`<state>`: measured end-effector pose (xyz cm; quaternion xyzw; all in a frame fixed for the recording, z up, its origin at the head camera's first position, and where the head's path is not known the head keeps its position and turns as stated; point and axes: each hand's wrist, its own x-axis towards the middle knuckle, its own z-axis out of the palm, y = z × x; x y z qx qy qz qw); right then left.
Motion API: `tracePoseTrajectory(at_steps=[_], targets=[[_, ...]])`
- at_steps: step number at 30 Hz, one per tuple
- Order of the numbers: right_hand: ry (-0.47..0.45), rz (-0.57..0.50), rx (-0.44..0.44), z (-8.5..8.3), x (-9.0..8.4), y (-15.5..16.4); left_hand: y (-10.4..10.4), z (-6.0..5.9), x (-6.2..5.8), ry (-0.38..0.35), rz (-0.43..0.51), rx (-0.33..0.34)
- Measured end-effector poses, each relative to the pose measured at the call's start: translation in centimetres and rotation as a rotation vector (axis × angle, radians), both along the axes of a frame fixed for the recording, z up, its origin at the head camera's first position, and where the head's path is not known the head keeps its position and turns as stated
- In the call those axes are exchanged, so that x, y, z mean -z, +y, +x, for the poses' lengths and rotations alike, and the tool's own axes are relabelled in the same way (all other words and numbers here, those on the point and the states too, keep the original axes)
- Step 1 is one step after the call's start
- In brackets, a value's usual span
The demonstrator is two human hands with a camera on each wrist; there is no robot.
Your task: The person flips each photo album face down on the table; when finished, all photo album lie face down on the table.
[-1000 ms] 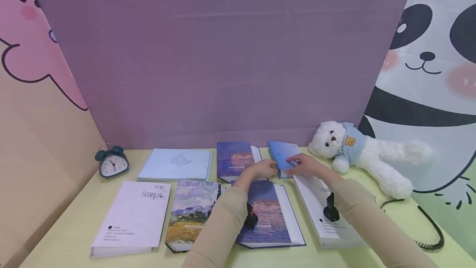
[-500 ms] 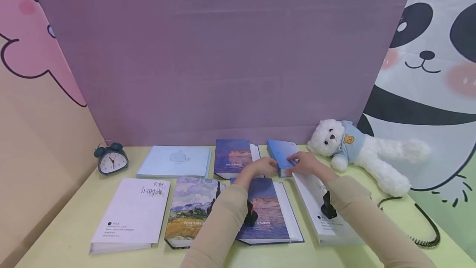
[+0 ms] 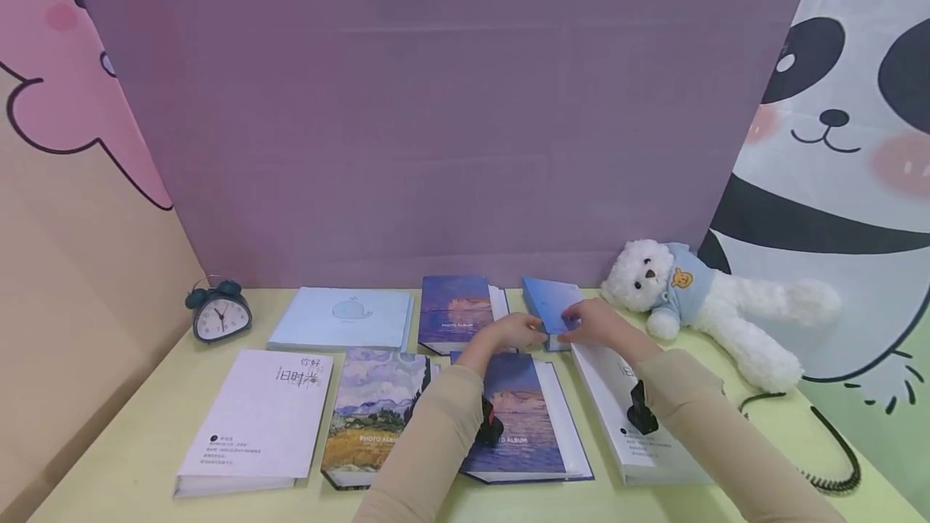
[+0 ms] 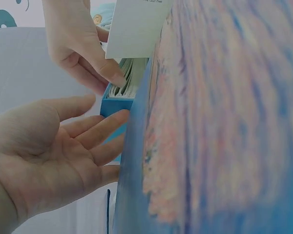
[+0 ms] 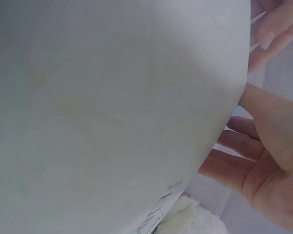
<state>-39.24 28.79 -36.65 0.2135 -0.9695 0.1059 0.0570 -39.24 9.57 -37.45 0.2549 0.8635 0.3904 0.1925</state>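
The right hand point(image 3: 597, 323) is pinching the small blue album point(image 3: 554, 305) at the back of the counter point(image 3: 145, 442) while the left hand point(image 3: 512, 332), fingers relaxed, is only touching its edge, so it is risking slipping sideways.

"PHOTO ALBUM" on sunset album point(image 3: 517, 418) | landscape album point(image 3: 374, 418) | rear album point(image 3: 458, 311)

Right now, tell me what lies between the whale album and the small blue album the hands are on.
In the head view, a sunset-cover photo album lies flat between the whale album and the small blue album.
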Motion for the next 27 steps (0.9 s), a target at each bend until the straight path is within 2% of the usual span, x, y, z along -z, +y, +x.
tracePoseTrajectory(at_steps=[4, 11, 15, 20, 27], targets=[[0.009, -0.021, -0.019, 0.0, 0.0, 0.1, -0.1, -0.1, 0.1, 0.003, 0.016, 0.0], [0.053, -0.16, -0.061, -0.1, 0.0, 0.6, -0.2, -0.6, 0.7, -0.003, 0.153, -0.053], [0.027, -0.278, -0.042, 0.0, -0.1, 0.8, -0.1, -0.8, 1.0, -0.004, 0.188, -0.088], [-0.012, -0.387, -0.002, 0.2, -0.3, 1.0, 0.0, -0.9, 0.7, -0.033, 0.244, -0.119], [-0.015, -0.413, 0.022, 0.3, -0.5, 0.8, 0.0, -1.1, 0.7, -0.106, 0.344, -0.133]])
